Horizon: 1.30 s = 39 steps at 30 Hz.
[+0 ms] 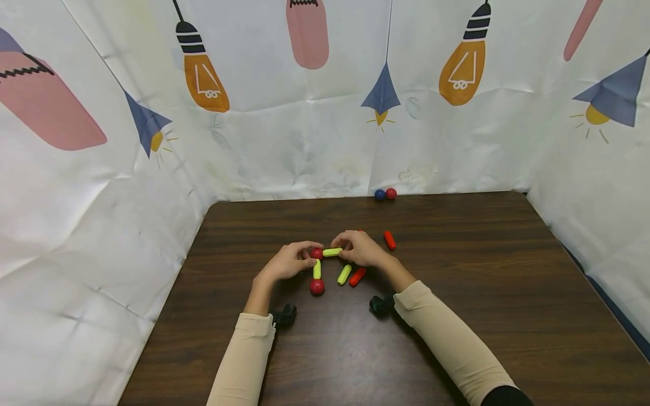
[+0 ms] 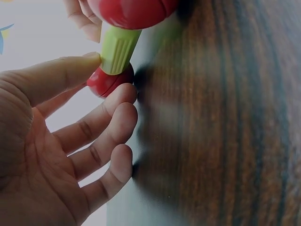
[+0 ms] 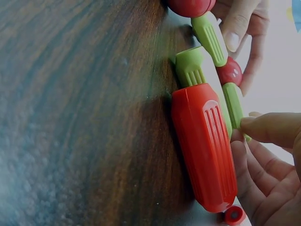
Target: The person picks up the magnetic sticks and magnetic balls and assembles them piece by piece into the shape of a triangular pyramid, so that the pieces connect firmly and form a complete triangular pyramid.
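Observation:
My left hand (image 1: 288,262) pinches a red ball (image 1: 317,254) between thumb and index finger, its thumb tip also by a yellow-green magnetic rod (image 1: 317,269). That rod joins the pinched ball to a nearer red ball (image 1: 317,287). From the pinched ball a second yellow-green rod (image 1: 332,252) extends rightward. My right hand (image 1: 361,250) pinches this rod's right end; the right wrist view shows the thumb (image 3: 270,128) on it. Beside it lie a loose yellow-green rod (image 1: 344,274) and a red rod (image 3: 204,146).
Another red rod (image 1: 389,240) lies right of my right hand, and a red piece (image 3: 234,215) shows partly behind that hand. A blue ball (image 1: 380,194) and a red ball (image 1: 391,193) sit at the far edge of the brown table (image 1: 457,237). A patterned cloth hangs behind.

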Motion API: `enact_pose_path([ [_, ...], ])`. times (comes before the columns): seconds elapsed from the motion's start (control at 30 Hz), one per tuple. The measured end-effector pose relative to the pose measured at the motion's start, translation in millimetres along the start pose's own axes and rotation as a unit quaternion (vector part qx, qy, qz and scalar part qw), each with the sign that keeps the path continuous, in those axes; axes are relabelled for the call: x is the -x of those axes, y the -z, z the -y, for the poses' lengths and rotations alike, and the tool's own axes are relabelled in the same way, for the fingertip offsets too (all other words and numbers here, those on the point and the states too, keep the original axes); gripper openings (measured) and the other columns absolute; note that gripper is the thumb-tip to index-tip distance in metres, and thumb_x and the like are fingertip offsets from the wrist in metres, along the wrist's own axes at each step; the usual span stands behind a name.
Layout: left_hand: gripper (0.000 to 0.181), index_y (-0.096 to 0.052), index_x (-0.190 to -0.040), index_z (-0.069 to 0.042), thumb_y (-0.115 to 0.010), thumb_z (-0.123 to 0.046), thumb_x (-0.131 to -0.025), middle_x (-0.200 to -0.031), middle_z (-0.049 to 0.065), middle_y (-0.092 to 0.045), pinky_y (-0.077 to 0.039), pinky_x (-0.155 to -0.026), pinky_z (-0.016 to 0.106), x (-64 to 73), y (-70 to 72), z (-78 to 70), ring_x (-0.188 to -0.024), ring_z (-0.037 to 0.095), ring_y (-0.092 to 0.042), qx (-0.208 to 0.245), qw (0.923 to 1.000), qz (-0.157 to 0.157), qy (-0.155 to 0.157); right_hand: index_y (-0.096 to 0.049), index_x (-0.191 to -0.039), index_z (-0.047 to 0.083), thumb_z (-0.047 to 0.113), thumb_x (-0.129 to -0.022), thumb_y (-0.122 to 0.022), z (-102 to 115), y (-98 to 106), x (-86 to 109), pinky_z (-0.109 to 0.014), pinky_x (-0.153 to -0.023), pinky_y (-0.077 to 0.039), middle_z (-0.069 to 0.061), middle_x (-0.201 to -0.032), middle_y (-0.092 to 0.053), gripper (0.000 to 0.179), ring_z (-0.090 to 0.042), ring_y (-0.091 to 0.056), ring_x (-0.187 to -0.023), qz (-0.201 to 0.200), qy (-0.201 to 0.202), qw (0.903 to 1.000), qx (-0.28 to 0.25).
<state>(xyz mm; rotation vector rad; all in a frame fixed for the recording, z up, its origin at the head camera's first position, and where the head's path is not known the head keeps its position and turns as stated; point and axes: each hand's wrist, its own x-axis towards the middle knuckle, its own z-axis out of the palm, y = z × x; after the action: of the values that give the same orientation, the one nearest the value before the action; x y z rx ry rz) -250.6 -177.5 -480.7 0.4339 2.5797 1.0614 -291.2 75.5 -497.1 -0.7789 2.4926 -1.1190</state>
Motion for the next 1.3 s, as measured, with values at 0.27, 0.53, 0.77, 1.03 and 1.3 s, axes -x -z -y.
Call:
enact_pose_path([
  [0.27, 0.04, -0.063, -0.138, -0.02, -0.069, -0.022, -0.099, -0.089, 0.007, -0.064, -0.044, -0.063, 0.032, -0.1, 0.9, 2.0, -0.069, 0.02, -0.054, 0.001, 1.0, -0.004, 0.008, -0.069, -0.124, 0.01, 0.009, -0.098, -0.067, -2, 3, 6.1, -0.029, -0.069, -0.057, -0.011, -0.118, -0.069, 0.027, -0.013, -0.066, -0.079, -0.015, -0.012, 0.9993, -0.032],
  [0.53, 0.036, -0.065, -0.133, -0.023, -0.07, -0.025, -0.098, -0.09, 0.007, -0.064, -0.045, -0.064, 0.032, 2.8, 5.7, 5.3, -0.071, 0.02, -0.055, -0.017, 0.9992, -0.025, 0.025, -0.068, -0.124, 0.008, 0.01, -0.098, -0.068, -7, 10, 17.3, -0.03, -0.067, -0.057, -0.01, -0.115, -0.069, 0.027, -0.015, -0.065, -0.071, -0.043, -0.02, 0.9977, -0.049],
  [0.77, 0.037, -0.062, -0.135, -0.02, -0.069, -0.025, -0.099, -0.092, 0.009, -0.065, -0.045, -0.064, 0.032, 5.6, 9.8, 9.1, -0.072, 0.02, -0.056, -0.02, 0.9985, -0.035, 0.037, -0.068, -0.123, 0.006, 0.013, -0.1, -0.065, -17, 17, 31.1, -0.033, -0.066, -0.057, -0.01, -0.102, -0.069, 0.025, -0.019, -0.064, -0.07, -0.067, -0.024, 0.9947, -0.075],
  [1.03, 0.036, -0.063, -0.134, -0.021, -0.069, -0.025, -0.098, -0.089, 0.009, -0.064, -0.044, -0.063, 0.031, 6.9, 12.0, 10.2, -0.07, 0.021, -0.056, -0.015, 0.9948, -0.069, 0.073, -0.068, -0.125, 0.006, 0.016, -0.102, -0.063, -32, 45, 43.9, -0.037, -0.068, -0.058, -0.017, -0.104, -0.071, 0.025, -0.03, -0.068, -0.081, -0.118, -0.046, 0.9876, -0.093],
  [1.3, 0.037, -0.062, -0.134, -0.022, -0.069, -0.024, -0.098, -0.09, 0.009, -0.065, -0.045, -0.063, 0.031, 7.7, 14.1, 11.0, -0.071, 0.021, -0.056, -0.003, 0.9949, -0.065, 0.078, -0.062, -0.132, 0.001, 0.02, -0.103, -0.062, -53, 93, 38.9, -0.037, -0.072, -0.056, -0.024, -0.116, -0.068, 0.034, -0.029, -0.067, -0.089, -0.149, -0.079, 0.9805, -0.102],
])
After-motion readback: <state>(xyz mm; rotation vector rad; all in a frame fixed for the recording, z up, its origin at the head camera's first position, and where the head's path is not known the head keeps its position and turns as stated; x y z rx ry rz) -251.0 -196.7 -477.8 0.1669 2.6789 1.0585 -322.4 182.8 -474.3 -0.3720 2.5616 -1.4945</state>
